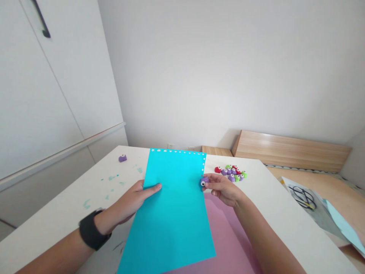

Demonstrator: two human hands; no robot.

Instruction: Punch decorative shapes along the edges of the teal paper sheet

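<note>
A blue sheet of paper [176, 205] is held up off the table, with small punched shapes along its top edge and the upper part of its right edge. My left hand [142, 194] grips the sheet's left edge, thumb on top and fingers beneath. At the right edge, just below the punched shapes, my right hand [221, 186] pinches a small purple craft punch [203, 182] that sits on the paper's edge. Under the blue sheet lies a pink sheet [225, 232], partly covered.
Several red, green and purple craft punches [232, 172] cluster at the back right of the white table [273, 213]. Another purple punch [122, 158] stands at the far left. Teal paper bits lie on the left side. A bed with a wooden headboard [291, 148] is to the right.
</note>
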